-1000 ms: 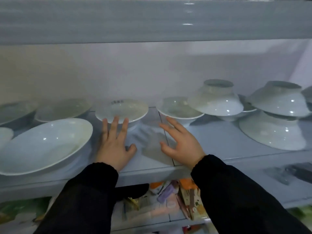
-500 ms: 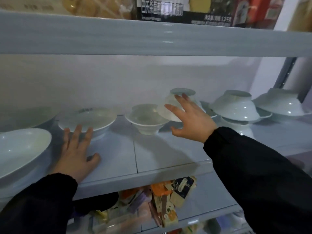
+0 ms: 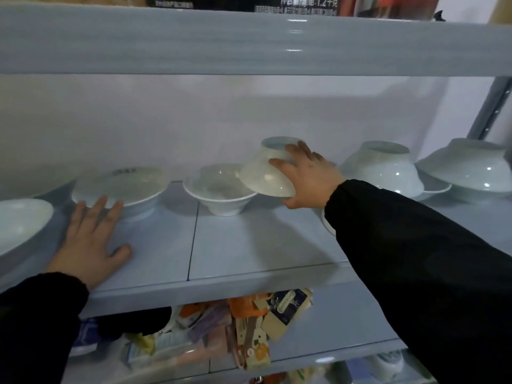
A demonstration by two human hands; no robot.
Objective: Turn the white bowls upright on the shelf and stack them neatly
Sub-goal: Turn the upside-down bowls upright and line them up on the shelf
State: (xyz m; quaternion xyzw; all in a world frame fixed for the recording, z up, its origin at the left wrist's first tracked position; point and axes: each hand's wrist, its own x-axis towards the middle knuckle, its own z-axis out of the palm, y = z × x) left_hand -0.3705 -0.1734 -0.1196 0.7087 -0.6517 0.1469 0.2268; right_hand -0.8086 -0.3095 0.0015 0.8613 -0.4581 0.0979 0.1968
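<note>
Fingers of the right hand curl round an upside-down white bowl, tilted and seemingly lifted off the shelf, beside an upright bowl. The left hand lies flat, fingers straight, on the shelf.

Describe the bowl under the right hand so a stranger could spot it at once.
Look along the middle shelf, the one with white bowls in a row. Near its centre, just right of a small upright bowl, is an upside-down bowl. Unlike the other upturned bowls further right, it is tilted and the right hand grips it.
</note>
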